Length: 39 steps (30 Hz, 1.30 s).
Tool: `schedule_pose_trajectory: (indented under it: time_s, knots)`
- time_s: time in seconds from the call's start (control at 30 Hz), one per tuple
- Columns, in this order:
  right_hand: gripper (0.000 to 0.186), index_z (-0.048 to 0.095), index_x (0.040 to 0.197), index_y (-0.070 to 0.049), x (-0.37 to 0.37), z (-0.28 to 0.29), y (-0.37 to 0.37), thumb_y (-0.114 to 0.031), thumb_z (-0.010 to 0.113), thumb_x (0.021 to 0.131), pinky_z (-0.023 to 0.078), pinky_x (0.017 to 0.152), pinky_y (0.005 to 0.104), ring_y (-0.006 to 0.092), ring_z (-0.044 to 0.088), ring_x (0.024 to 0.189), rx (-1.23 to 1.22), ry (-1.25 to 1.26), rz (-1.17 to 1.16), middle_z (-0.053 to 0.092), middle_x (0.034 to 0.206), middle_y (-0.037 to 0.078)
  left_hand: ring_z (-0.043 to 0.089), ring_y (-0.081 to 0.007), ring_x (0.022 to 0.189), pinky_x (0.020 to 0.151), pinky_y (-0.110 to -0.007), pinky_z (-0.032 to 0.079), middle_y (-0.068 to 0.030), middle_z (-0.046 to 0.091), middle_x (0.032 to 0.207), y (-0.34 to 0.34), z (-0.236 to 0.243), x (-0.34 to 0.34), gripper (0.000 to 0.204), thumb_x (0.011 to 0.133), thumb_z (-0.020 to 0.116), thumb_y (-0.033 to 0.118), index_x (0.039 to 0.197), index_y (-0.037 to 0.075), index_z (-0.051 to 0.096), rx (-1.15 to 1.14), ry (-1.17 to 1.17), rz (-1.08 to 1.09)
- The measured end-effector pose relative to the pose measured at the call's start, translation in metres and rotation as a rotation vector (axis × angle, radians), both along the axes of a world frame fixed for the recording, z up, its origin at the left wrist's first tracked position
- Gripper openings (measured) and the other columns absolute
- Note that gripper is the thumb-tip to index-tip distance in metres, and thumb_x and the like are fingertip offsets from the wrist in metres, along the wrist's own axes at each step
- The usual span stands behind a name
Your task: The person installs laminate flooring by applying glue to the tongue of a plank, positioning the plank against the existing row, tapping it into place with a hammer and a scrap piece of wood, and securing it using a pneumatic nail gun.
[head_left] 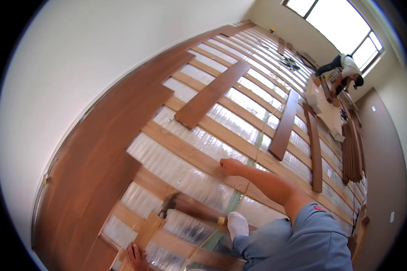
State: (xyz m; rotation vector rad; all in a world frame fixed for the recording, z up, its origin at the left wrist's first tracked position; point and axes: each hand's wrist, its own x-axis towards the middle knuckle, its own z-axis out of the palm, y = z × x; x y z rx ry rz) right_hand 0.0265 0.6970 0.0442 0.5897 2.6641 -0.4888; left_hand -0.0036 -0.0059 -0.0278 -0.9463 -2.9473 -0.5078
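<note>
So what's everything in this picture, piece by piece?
Laid flooring: one area, brown, left
Battens: many, pale wood, across floor
Sheeting: many strips, silvery, between battens
Loose planks: three, brown, mid-floor
Plank stack: one, dark brown, right
Cartons: several, pale, right
Cord: one, yellowish, across floor
Blurred object: one, dark, lower centre, kind unclear
Short board: one, pale, bottom left
Wall: one, white, left
Window: one, bright, upper right
Co-worker: one, white top, below window
Left hand: one, bare, at short board
Right hand: one, bare, over batten
Foot: one, white-socked, lower centre
</note>
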Motion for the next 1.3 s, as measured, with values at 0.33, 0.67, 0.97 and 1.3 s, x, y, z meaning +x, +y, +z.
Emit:
schedule_pose_trajectory:
  time_s: [0.33, 0.67, 0.97, 1.3]
  knots:
    - [0.032, 0.068, 0.104, -0.008, 0.006, 0.004, -0.021, -0.037, 0.058, 0.094, 0.055, 0.084, 0.0494, 0.0413, 0.07, 0.094, -0.048, -0.004, -0.024, 0.073, 0.098, 0.021, 0.064, -0.0428, 0.119, 0.094, -0.054, 0.056, -0.0196, 0.062, 0.138, 0.007, 0.012, 0.009, 0.055, 0.103, 0.061, 0.05, 0.142, 0.011, 0.061, 0.059, 0.122, 0.031]
    - [0.036, 0.068, 0.104, -0.001, -0.023, 0.024, -0.16, -0.036, 0.067, 0.095, 0.055, 0.081, 0.0487, 0.0377, 0.071, 0.092, -0.404, 0.038, 0.007, 0.073, 0.098, 0.018, 0.048, -0.0358, 0.138, 0.12, -0.049, 0.037, -0.0131, 0.05, 0.151, 0.027, 0.041, -0.003, 0.077, 0.083, 0.075, 0.023, 0.154, 0.013, 0.047, -0.135, -0.016, 0.131]
    - [0.057, 0.056, 0.122, 0.0, -0.015, 0.009, -0.248, -0.036, 0.077, 0.084, 0.053, 0.091, 0.0532, 0.0458, 0.065, 0.104, -0.237, -0.04, 0.321, 0.067, 0.107, 0.025, 0.047, -0.0335, 0.141, 0.123, -0.047, 0.035, -0.0127, 0.049, 0.151, 0.011, 0.051, 0.016, 0.071, 0.087, 0.073, 0.025, 0.152, 0.011, 0.047, -0.065, -0.028, 0.138]
    - [0.015, 0.053, 0.099, -0.005, -0.035, 0.034, -0.226, -0.011, 0.064, 0.091, 0.046, 0.04, 0.0325, 0.0156, 0.052, 0.044, -0.765, -0.176, -0.177, 0.055, 0.066, 0.005, 0.048, -0.0337, 0.14, 0.123, -0.049, 0.035, -0.0136, 0.053, 0.147, 0.014, 0.041, 0.011, 0.06, 0.094, 0.067, 0.026, 0.151, 0.014, 0.051, -0.012, 0.014, 0.098]
